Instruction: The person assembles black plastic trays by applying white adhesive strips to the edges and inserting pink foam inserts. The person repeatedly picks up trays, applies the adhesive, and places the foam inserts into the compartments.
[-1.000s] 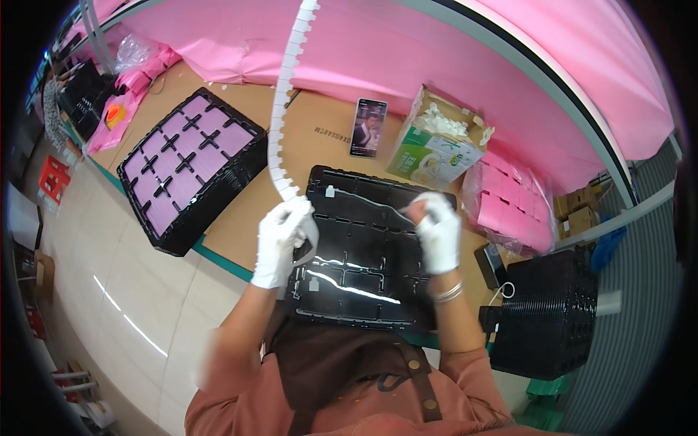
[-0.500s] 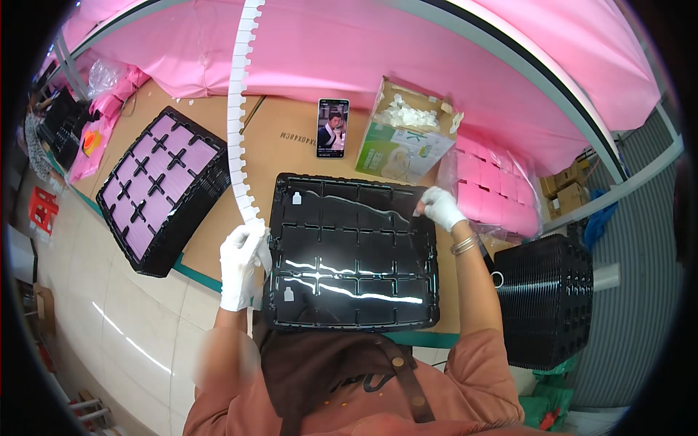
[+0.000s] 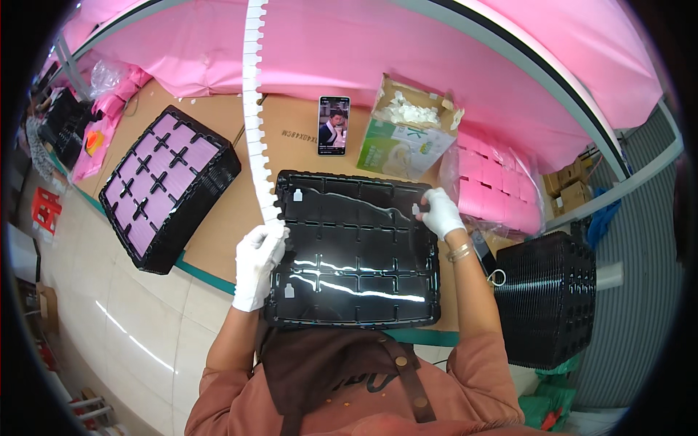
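Note:
A glossy black plastic tray (image 3: 349,251) with moulded ridges lies before me on brown cardboard. Small white bottle-shaped stickers sit at its left, an upper sticker (image 3: 297,195) and a lower sticker (image 3: 289,291). My left hand (image 3: 256,263), in a white glove, is closed on the lower part of a long white notched sticker strip (image 3: 254,131) that runs up out of view. At the tray's upper right corner my right hand (image 3: 442,214), gloved with bare fingertips, has its fingers drawn together at another small white sticker (image 3: 415,208). How firmly they grip it is hard to tell.
At left stands a stack of black trays (image 3: 163,185) topped with lilac panels. Behind are a phone (image 3: 334,126) playing video and an open carton (image 3: 407,142) with white scraps. Rightward lie wrapped pink sheets (image 3: 498,182) and another black tray stack (image 3: 549,298).
My left hand and the strip have shifted right, up against the tray's left edge. My right hand stays at the upper right corner, where the small sticker now shows more fully beside its fingertips.

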`<state>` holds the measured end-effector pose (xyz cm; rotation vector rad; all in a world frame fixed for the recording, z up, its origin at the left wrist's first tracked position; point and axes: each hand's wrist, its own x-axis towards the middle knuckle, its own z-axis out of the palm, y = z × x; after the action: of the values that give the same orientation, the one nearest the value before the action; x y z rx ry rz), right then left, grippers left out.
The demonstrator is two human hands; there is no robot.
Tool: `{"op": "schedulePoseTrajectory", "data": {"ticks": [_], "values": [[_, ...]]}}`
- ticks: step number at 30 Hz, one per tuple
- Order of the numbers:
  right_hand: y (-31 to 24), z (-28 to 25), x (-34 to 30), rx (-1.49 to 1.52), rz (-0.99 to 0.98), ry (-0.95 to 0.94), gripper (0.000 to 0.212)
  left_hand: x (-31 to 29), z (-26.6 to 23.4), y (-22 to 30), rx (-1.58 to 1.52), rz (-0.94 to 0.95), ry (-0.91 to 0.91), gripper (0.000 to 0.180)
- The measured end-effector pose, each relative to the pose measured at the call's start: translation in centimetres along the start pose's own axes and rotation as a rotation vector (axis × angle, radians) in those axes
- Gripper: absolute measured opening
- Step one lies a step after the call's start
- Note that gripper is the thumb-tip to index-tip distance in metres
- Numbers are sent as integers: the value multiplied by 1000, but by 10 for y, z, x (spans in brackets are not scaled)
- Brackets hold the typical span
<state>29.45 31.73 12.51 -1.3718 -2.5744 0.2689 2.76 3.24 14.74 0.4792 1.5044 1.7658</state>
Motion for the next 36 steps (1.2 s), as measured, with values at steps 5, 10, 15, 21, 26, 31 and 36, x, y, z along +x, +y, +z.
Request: {"op": "schedulePoseTrajectory", "data": {"ticks": [5, 10, 15, 21, 26, 31, 36], "values": [[-73, -4, -41, 643, 37, 203, 29, -12, 34, 11, 62, -25, -103, 35], [-177, -14, -91, 1250, 17, -155, 26, -18, 62, 10, -106, -42, -172, 23], [-187, 6, -93, 1687, 90, -174, 19, -24, 62, 4, -118, 25, -184, 21], [-191, -7, -97, 1304, -14, -40, 10, -12, 50, 19, 48, 60, -176, 20], [-199, -15, -99, 796, -448, 547, 13, -14, 56, 29, -43, 18, -136, 21], [-175, -37, -113, 1073, -257, 333, 13, 3, 45, 23, 18, 49, -25, 22], [-75, -48, -126, 684, -108, 189, 9, 8, 25, 22, 11, 64, -68, 31]]}}
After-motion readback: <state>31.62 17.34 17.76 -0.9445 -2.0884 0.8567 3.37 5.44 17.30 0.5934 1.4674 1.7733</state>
